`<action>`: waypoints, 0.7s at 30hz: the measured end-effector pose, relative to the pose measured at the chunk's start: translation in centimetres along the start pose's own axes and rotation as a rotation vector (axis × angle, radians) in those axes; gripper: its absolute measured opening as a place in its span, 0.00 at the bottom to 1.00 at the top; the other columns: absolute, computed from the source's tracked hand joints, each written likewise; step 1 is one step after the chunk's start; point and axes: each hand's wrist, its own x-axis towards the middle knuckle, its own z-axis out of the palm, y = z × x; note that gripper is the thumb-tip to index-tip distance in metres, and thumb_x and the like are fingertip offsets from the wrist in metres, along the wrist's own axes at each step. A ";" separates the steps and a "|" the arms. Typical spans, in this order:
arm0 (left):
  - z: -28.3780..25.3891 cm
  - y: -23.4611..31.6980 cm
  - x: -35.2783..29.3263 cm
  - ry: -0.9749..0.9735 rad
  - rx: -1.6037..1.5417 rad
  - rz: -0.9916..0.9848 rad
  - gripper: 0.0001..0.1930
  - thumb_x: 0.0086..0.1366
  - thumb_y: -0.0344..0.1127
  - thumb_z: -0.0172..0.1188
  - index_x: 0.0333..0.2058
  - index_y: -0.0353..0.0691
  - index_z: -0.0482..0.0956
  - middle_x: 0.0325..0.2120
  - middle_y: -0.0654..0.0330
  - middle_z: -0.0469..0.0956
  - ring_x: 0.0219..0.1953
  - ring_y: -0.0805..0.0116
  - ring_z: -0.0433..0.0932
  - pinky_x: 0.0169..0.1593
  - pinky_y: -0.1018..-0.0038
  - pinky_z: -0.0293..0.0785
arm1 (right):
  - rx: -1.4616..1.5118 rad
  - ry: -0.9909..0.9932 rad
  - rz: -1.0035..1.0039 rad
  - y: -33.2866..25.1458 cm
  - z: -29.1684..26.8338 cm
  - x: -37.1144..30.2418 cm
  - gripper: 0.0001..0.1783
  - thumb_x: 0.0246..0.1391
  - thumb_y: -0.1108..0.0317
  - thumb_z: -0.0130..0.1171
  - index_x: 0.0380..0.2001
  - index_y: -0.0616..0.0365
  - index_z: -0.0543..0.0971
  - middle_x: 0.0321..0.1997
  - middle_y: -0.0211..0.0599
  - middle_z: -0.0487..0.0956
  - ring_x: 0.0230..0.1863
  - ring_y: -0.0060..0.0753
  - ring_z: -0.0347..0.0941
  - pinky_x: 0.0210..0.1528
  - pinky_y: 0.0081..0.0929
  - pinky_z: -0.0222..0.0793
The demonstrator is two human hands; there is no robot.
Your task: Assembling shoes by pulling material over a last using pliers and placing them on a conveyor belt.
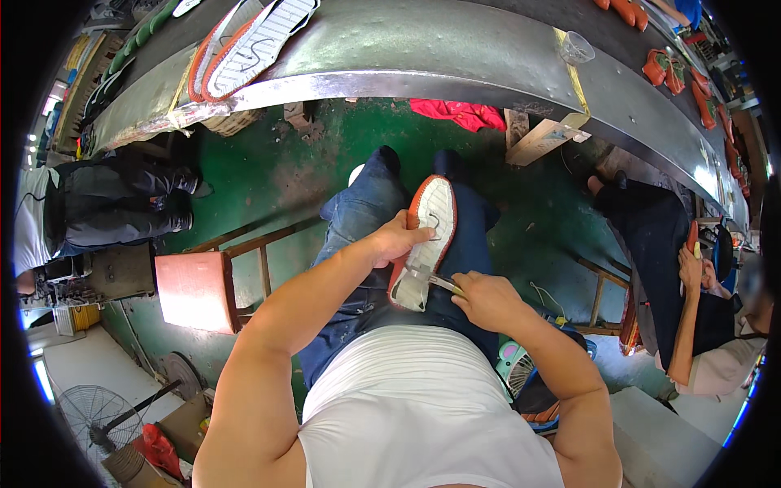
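A sole-shaped piece (438, 203) with a white, lined face and an orange rim lies lengthwise over my lap. My left hand (399, 238) grips its left edge, the thumb pressed on the white face. A thin dark curved line runs across that face near my thumb. My right hand (485, 298) is closed round the handle of a small tool (442, 283) with a flat, pale metallic head. That head touches the near part of the piece; its exact kind I cannot make out. Near my belly the piece's end looks pale and shiny.
Ahead runs a metal-topped bench (407, 41) with two similar soles (252, 49) and a clear plastic cup (576, 49). A red-topped stool (194, 291) stands at left. A co-worker (708, 325) sits at right, another person (98, 203) at left. A standing fan (98, 423) is at lower left.
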 end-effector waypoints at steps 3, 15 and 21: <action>-0.4 -1.5 0.8 0.049 0.121 0.092 0.34 0.65 0.42 0.66 0.61 0.34 0.58 0.53 0.50 0.74 0.53 0.59 0.77 0.58 0.62 0.74 | 0.148 0.220 -0.073 1.8 3.5 -0.6 0.15 0.60 0.62 0.58 0.44 0.61 0.76 0.44 0.52 0.81 0.43 0.57 0.79 0.44 0.49 0.73; 1.6 -6.0 -1.4 -0.070 -0.051 0.309 0.52 0.68 0.37 0.60 0.73 0.49 0.24 0.70 0.47 0.54 0.70 0.56 0.58 0.71 0.65 0.56 | -0.188 0.312 -0.095 0.2 4.9 -4.7 0.12 0.52 0.72 0.53 0.40 0.65 0.75 0.36 0.49 0.79 0.38 0.49 0.79 0.41 0.40 0.78; 2.8 -7.5 -2.7 0.247 0.555 0.487 0.55 0.65 0.42 0.63 0.73 0.39 0.26 0.72 0.40 0.42 0.75 0.47 0.44 0.73 0.63 0.48 | 0.373 -0.149 -0.085 4.8 4.5 -3.5 0.13 0.61 0.61 0.57 0.38 0.62 0.78 0.31 0.43 0.83 0.32 0.40 0.81 0.36 0.36 0.76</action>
